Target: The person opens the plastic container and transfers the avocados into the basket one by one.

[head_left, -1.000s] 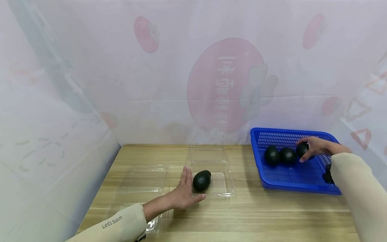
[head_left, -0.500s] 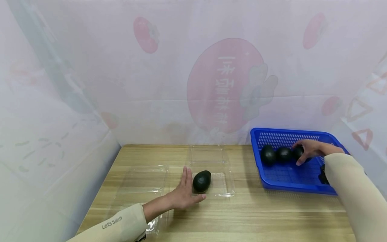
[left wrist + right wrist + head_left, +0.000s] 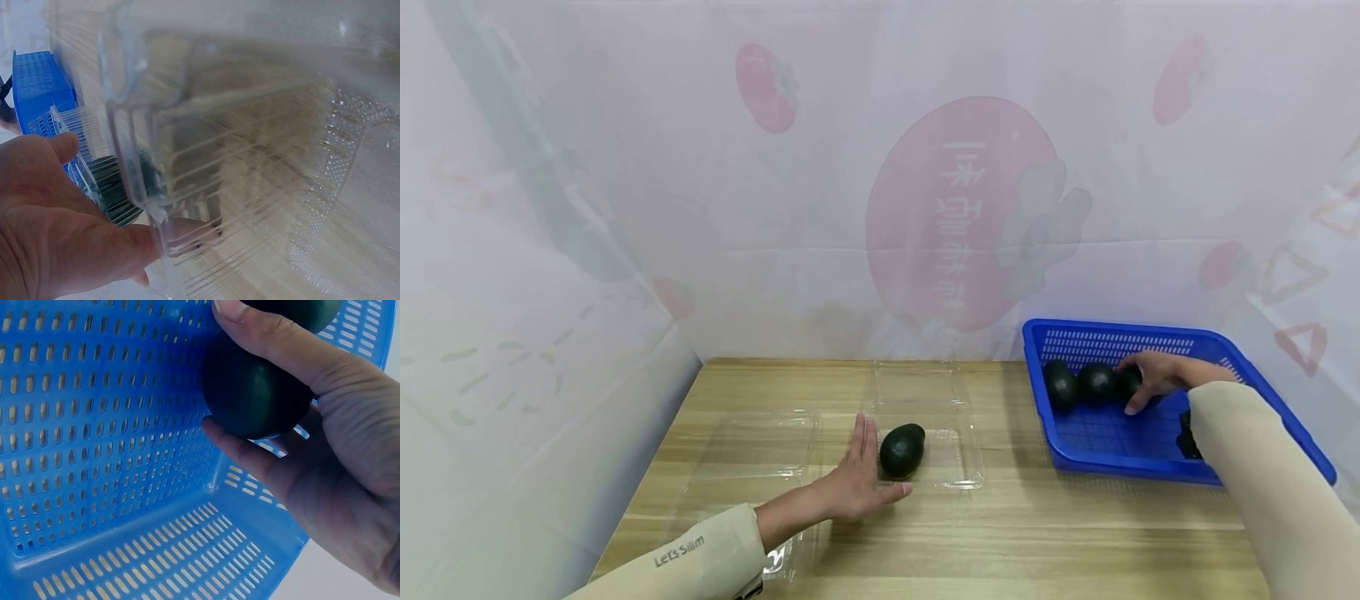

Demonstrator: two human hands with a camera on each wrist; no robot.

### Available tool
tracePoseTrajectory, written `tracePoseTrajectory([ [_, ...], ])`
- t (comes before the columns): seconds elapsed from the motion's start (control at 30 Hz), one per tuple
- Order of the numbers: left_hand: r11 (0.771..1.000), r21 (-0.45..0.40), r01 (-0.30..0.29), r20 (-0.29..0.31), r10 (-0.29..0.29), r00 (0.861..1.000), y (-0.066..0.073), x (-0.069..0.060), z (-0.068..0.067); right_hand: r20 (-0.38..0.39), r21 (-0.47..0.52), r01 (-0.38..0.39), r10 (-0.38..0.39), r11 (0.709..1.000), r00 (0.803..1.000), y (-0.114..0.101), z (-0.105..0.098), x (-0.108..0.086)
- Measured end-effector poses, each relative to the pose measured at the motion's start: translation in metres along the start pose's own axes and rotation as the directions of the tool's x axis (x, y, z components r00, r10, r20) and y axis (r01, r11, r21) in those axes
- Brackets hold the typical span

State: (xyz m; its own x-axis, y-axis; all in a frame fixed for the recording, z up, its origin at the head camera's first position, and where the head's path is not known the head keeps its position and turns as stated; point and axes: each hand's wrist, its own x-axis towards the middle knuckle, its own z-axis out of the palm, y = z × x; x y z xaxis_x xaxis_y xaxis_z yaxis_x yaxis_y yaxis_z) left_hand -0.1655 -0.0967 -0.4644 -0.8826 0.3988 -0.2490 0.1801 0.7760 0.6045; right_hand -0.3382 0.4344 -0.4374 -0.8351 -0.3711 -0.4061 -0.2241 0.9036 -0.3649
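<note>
My right hand (image 3: 1161,372) is inside the blue plastic basket (image 3: 1131,461), its thumb and fingers curled around a dark green avocado (image 3: 253,397). Two more avocados sit in a row to the left of it, the middle avocado (image 3: 1097,383) and the leftmost avocado (image 3: 1060,387) by the basket's left wall. Another avocado (image 3: 902,451) lies in the left part of a clear plastic clamshell box (image 3: 952,454). Against that box's left side rests my left hand (image 3: 852,489), fingers straight and thumb spread along the front edge.
A second clear clamshell box (image 3: 752,446) lies open at the left, partly behind my left forearm. The wooden table (image 3: 1000,542) ends at a printed cloth backdrop (image 3: 790,292) behind, with cloth at both sides too.
Inside the basket, my right hand has moved left with its avocado, and the other two avocados have shifted left as well. My left hand has stayed in place.
</note>
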Motion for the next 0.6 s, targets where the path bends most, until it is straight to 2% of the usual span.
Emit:
tracePoseTrajectory([
  [0.37, 1.000, 0.017, -0.008, -0.006, 0.008, 1.000, 0.000, 0.002, 0.000, 0.007, 0.015, 0.002, -0.002, 1.000, 1.000, 0.000, -0.001, 0.003],
  [0.6, 1.000, 0.004, -0.005, -0.009, 0.005, 1.000, 0.001, 0.002, 0.002, 0.074, 0.134, -0.062, 0.052, 0.989, 0.996, -0.003, -0.008, -0.010],
])
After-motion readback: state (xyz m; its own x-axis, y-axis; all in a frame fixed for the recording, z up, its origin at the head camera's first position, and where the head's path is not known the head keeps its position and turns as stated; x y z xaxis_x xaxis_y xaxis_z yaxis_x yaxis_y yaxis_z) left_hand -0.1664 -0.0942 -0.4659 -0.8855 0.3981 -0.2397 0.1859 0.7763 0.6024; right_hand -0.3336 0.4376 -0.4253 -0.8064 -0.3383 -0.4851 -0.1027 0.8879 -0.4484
